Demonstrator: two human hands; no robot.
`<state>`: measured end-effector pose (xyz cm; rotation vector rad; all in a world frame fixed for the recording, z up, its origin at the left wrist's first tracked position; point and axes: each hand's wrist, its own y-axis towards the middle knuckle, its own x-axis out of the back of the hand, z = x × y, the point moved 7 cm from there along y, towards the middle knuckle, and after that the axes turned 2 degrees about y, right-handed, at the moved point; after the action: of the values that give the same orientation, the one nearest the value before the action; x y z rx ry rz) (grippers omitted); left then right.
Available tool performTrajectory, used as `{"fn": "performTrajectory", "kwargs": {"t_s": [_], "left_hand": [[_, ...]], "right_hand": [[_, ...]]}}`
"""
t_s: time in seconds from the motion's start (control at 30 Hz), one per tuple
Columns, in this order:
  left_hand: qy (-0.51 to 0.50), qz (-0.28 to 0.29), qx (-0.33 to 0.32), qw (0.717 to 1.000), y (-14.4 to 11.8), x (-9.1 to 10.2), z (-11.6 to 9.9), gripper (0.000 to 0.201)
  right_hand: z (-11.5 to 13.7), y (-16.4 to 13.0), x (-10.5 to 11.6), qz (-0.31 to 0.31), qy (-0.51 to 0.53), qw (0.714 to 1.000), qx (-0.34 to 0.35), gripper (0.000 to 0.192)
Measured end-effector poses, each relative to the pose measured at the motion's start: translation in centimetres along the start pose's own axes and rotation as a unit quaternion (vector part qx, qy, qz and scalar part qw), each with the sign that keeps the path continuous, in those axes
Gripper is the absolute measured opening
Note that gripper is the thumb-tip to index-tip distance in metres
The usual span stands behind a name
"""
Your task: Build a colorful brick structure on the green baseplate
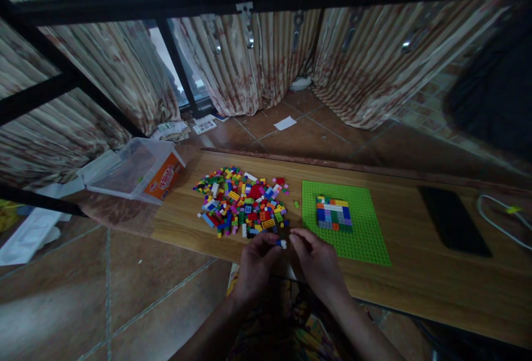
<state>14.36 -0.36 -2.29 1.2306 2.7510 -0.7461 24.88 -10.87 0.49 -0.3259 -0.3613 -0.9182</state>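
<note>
Through the head view I saw, at lower centre, the left hand (256,258) pinching a small blue-and-white brick (281,244), a handling step I judged to need steady fingertips next, while whether the right hand (316,258) gripped anything I couldn't tell, with a studded green baseplate (369,242) right of centre and boxy plastic bricks (253,206) heaped centre-left.

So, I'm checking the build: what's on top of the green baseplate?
On the green baseplate sits a multicoloured brick build, blue, white and orange included. The area beneath it is covered, and the right hand hides the baseplate's near-left corner.
</note>
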Motion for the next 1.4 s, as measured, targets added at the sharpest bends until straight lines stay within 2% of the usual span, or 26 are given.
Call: {"fn": "performTrajectory", "kwargs": {"t_s": [0.13,0.37,0.53,0.63,0.73,0.83,0.93,1.03,1.13,1.4], "left_hand": [[-0.043,0.028,0.017,0.999,-0.5,-0.7,-0.4,0.025],[-0.059,0.060,0.048,0.995,-1.8,-1.0,-0.7,0.026],[-0.106,0.069,0.075,0.989,-2.1,-1.0,-0.1,0.026],[-0.084,0.048,0.059,0.994,-1.6,-0.3,0.2,0.024],[0.085,-0.008,-0.039,0.996,-1.1,1.2,-0.7,0.015],[0.283,-0.013,-0.160,0.945,-1.3,1.2,-1.8,0.012],[0.383,-0.001,-0.244,0.891,-1.5,0.4,-2.2,0.016],[0.425,-0.004,-0.290,0.858,-1.4,-0.3,-2.4,0.018],[0.442,-0.016,-0.318,0.839,-0.9,-0.5,-2.5,0.019],[0.421,-0.039,-0.336,0.841,-0.7,0.2,-2.1,0.025]], "right_hand": [[-0.2,-1.1,-1.1,0.052,0.127,0.987,-0.081,0.028],[-0.5,-2.2,-1.7,0.083,0.217,0.966,-0.111,0.026],[-1.4,-2.8,-2.2,0.090,0.282,0.945,-0.139,0.029],[-1.6,-2.1,-1.5,0.052,0.220,0.967,-0.113,0.027],[-0.5,-0.7,-0.2,-0.001,0.045,0.999,-0.006,0.020],[0.6,0.3,-0.3,-0.001,-0.134,0.986,0.098,0.019],[0.7,1.0,-0.9,0.007,-0.238,0.962,0.131,0.021],[0.7,1.4,-1.3,-0.001,-0.268,0.953,0.142,0.020],[0.7,1.6,-1.3,-0.010,-0.260,0.953,0.153,0.021],[1.2,1.6,-0.9,-0.019,-0.225,0.959,0.170,0.024]]}}
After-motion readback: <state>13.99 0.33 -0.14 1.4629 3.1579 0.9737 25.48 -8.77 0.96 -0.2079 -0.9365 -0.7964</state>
